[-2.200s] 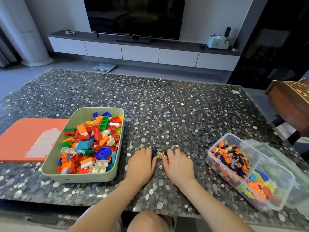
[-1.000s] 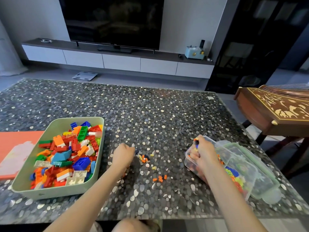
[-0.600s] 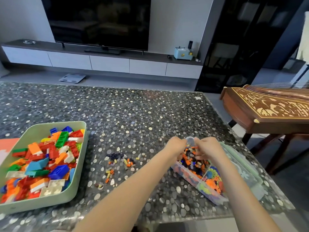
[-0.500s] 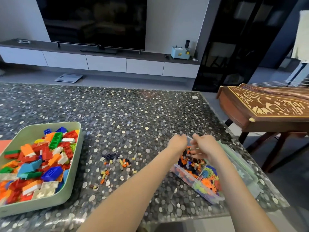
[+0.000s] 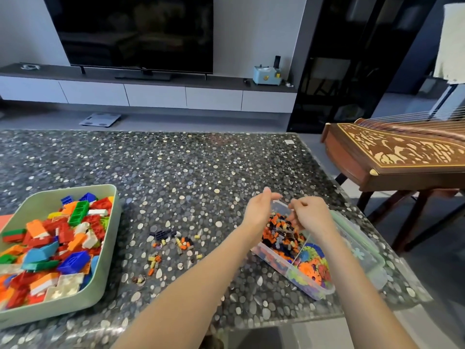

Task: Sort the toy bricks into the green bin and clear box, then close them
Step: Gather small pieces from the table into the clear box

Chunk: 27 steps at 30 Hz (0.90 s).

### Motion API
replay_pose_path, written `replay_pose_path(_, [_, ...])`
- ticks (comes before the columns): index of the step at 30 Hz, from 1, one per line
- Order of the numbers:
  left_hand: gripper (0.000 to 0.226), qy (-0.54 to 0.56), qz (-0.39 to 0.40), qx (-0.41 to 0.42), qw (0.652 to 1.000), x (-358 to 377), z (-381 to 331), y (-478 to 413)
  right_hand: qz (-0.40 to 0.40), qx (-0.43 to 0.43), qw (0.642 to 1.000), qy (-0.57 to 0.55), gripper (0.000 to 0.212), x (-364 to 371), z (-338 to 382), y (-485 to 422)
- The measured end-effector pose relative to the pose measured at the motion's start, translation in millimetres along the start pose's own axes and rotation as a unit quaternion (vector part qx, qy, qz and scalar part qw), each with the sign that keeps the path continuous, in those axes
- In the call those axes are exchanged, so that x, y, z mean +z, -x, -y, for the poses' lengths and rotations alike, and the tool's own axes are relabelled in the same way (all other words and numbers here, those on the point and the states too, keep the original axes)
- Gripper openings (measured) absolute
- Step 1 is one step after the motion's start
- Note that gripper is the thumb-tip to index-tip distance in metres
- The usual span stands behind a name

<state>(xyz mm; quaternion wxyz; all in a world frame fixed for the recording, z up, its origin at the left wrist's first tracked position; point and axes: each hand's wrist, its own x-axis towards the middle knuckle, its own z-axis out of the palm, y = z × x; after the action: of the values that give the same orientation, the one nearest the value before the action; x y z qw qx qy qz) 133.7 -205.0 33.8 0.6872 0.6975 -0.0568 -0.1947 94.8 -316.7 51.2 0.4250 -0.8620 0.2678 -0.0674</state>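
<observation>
1. Left hand (image 5: 259,210) loosely open, right hand (image 5: 310,215) curled, whether pinching anything I cannot tell; the clear box (image 5: 319,293) sits directly beneath both.
2. Just left lie small bricks (image 5: 176,245): light, hard, probably slippery; scoop them, don't pinch singly.
3. Farther left, the green bin (image 5: 107,270).

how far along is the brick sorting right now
Done: the green bin holds big bricks, the clear box small ones. In hand: left hand and right hand are over the clear box; whether the right holds bricks is unclear. Left: small bricks lie loose on the table, and both containers are open.
</observation>
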Motion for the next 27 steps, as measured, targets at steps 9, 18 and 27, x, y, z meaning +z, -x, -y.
replay_pose_path(9, [0.014, -0.453, -0.232, 0.207, 0.836, -135, 49, 61, 0.017, -0.329, 0.926, 0.184, 0.039, 96, -5, 87])
replay_pose_path(18, [0.064, -0.667, -0.217, -0.031, 0.712, -205, 110, 115, 0.018, -0.305, 0.877, 0.37, 0.05, 179, -9, 102])
replay_pose_path(27, [0.025, -0.711, -0.089, -0.038, 0.696, -189, 95, 98, 0.061, -0.319, 0.862, 0.388, 0.043, 189, -4, 106])
